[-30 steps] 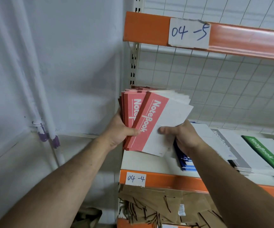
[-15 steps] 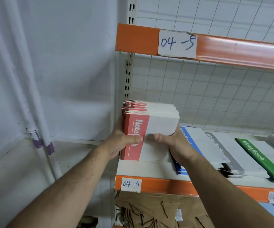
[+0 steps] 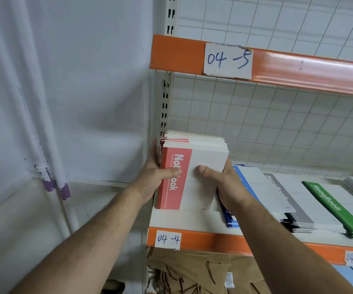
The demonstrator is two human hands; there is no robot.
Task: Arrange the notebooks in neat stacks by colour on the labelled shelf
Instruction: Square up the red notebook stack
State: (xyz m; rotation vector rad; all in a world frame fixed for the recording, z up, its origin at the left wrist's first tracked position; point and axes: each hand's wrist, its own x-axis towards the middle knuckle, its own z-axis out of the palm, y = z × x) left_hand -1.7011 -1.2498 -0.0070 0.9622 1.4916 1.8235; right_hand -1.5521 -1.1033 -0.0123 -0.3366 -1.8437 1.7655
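Red notebooks point(image 3: 194, 166): you hold the bundle upright at the left end of the shelf point(image 3: 184, 219) tagged with the 04-4 label point(image 3: 168, 239), front cover facing you. Its lower edge is down at the shelf board, but I cannot tell whether it bears on it.
Left hand point(image 3: 150, 183): grasping the spine side, with your thumb across the red band and your fingers point(image 3: 154, 154) reaching up behind the left edge.
Right hand point(image 3: 224, 187): grasping the opposite side, with your thumb on the white of the cover and the fingers curled round the right edge, mostly hidden.
Bundle's edges: the tops are stepped, and the books behind stand higher than the front one, so the pile is not squared.
Neighbours: the blue stack point(image 3: 247, 183) lies flat just right of the reds, partly under your right wrist. The grey stack point(image 3: 288, 200) and the green stack point(image 3: 328, 204) lie flat further right.
Step in hand: by my reading, you are evening up the reds between both hands before laying them down.
Next move: knock the edges level, then tip the bundle flat into the gap between the upright post point(image 3: 165, 115) and the blue stack, with the red band lying the same way as the neighbours' bands.
Watch for: draw your right hand out without nudging the blue stack, and keep the grip firm or the covers may fan apart.
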